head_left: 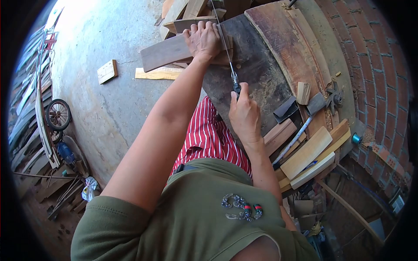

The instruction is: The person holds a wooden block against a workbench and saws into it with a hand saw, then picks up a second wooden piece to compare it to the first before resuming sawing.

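A dark brown board [164,53] lies at the top centre, and my left hand [203,40] presses down on its right part with the fingers bent over the edge. My right hand [245,111] is wrapped round the dark handle of a saw. The saw's thin blade [224,40] runs up and slightly left from the handle, passing just right of my left hand's fingers. Under the board are more pieces of wood, partly hidden by my left hand and the board. The dark worktop [254,63] lies beneath the blade.
On the right, a thick curved slab [289,41] holds a hammer [315,103] and a small wood block [303,92]. Several planks [307,152] lie nearer. A light block [107,71] rests on the floor at left, and a spoked wheel [58,115] stands further left. A brick wall [383,78] bounds the right.
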`<act>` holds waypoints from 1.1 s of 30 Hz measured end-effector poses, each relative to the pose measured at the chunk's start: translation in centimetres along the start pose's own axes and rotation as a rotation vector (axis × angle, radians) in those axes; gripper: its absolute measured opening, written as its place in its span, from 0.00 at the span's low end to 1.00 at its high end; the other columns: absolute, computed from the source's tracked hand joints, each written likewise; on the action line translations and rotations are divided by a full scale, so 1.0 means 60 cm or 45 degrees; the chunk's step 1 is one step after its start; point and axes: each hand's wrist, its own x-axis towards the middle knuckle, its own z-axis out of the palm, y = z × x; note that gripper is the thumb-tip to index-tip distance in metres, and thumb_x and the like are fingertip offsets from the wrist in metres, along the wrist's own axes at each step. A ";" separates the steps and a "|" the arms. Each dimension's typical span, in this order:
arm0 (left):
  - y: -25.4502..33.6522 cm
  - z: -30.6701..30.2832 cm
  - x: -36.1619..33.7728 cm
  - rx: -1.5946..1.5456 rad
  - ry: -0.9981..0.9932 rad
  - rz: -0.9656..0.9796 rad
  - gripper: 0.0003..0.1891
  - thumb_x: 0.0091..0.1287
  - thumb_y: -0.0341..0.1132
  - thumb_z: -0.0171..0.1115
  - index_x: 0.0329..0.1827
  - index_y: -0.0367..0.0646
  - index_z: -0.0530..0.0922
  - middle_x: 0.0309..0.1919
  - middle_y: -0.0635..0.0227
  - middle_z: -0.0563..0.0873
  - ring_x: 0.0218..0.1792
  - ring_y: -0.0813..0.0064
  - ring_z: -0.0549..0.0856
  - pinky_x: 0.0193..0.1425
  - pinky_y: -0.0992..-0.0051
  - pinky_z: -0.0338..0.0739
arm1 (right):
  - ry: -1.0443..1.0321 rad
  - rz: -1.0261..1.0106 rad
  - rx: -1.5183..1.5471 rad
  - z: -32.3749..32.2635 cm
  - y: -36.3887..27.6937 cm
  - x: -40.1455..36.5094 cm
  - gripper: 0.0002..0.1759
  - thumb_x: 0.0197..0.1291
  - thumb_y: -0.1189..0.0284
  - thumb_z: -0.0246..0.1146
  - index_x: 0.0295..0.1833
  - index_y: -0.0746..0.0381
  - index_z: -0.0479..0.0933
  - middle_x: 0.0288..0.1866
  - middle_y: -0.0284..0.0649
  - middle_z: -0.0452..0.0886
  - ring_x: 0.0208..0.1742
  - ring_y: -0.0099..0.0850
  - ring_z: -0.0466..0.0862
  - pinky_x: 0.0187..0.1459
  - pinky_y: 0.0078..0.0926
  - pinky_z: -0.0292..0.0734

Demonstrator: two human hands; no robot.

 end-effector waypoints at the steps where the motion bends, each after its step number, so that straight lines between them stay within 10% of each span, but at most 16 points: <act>1: 0.000 0.002 -0.002 0.002 -0.009 -0.002 0.19 0.78 0.48 0.44 0.49 0.50 0.84 0.47 0.67 0.85 0.54 0.62 0.80 0.62 0.55 0.63 | -0.036 0.008 -0.013 -0.006 -0.005 -0.012 0.13 0.74 0.70 0.54 0.56 0.65 0.64 0.31 0.58 0.84 0.36 0.58 0.87 0.34 0.53 0.82; 33: 0.001 0.003 0.020 0.004 0.011 -0.035 0.19 0.78 0.47 0.43 0.47 0.49 0.83 0.46 0.64 0.86 0.54 0.61 0.80 0.62 0.55 0.63 | -0.087 -0.009 0.035 -0.018 0.004 0.063 0.10 0.74 0.70 0.54 0.53 0.65 0.66 0.32 0.62 0.84 0.39 0.60 0.86 0.36 0.57 0.80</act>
